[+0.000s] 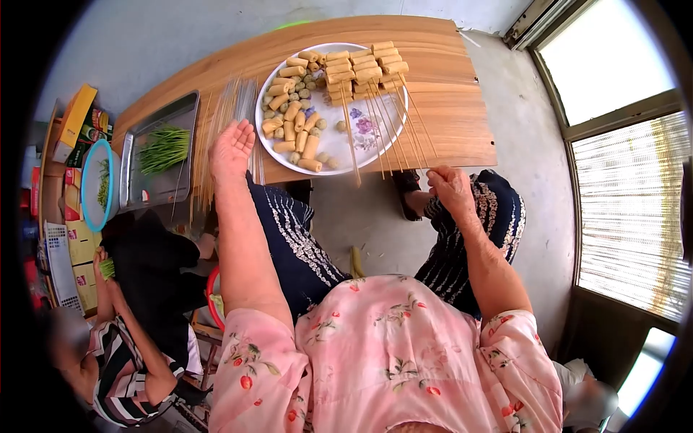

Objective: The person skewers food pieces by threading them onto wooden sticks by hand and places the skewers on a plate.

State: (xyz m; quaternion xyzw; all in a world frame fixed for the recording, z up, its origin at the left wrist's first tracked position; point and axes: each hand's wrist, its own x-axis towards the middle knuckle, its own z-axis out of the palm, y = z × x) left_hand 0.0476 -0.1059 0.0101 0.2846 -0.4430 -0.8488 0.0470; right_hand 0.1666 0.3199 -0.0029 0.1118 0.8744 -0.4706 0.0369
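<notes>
My left hand [232, 150] is palm up at the table's left front edge, its fingers apart and slightly curled with nothing visible in them. Thin wooden skewers [215, 130] and a clear plastic wrapper [246, 101] lie beside it. A large white plate [374, 132] with purple flowers holds loose tan rolls [289, 131] and greyish-green balls [320, 124]. Skewered tan rolls [367, 73] are stacked at the plate's far right, their sticks pointing toward me over the edge. My right hand [452, 189] is closed near those stick ends, above my knee; anything inside it is hidden.
A metal tray [180, 186] with green stalks [164, 150] sits at the left of the wooden table [451, 94]. Beyond it are a blue-rimmed basin [86, 186] and stacked boxes [83, 252]. Another person [133, 364] at lower left holds green stalks.
</notes>
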